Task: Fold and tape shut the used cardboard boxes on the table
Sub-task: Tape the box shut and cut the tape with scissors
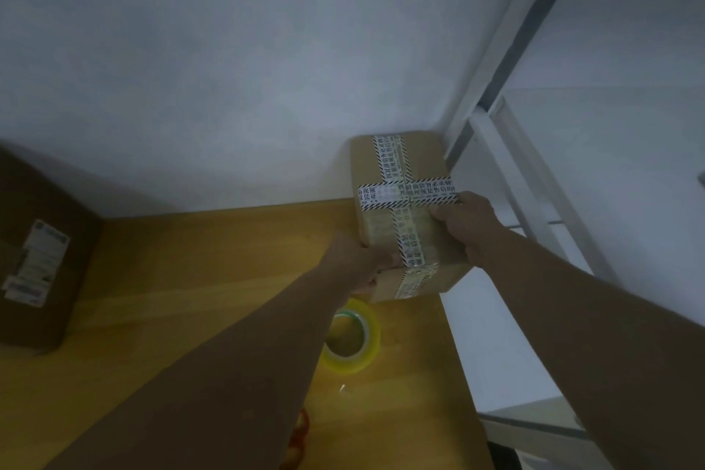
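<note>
Both hands (pixel 356 263) (pixel 463 223) outstretched, gripping the taped box (pixel 385 172) by its sides.

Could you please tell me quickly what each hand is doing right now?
Left hand: holding the taped box at its near left edge.
Right hand: holding the same box at its right side.

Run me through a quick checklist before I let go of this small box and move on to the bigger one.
1. Grip: left hand and right hand both hold the small box: ok.
2. Printed tape crosses its top both ways: ok.
3. Small box resting flat on the table: cannot tell.
4. Tape roll lying within reach under the left forearm: ok.
5. Big box at left sealed: cannot tell.
</note>
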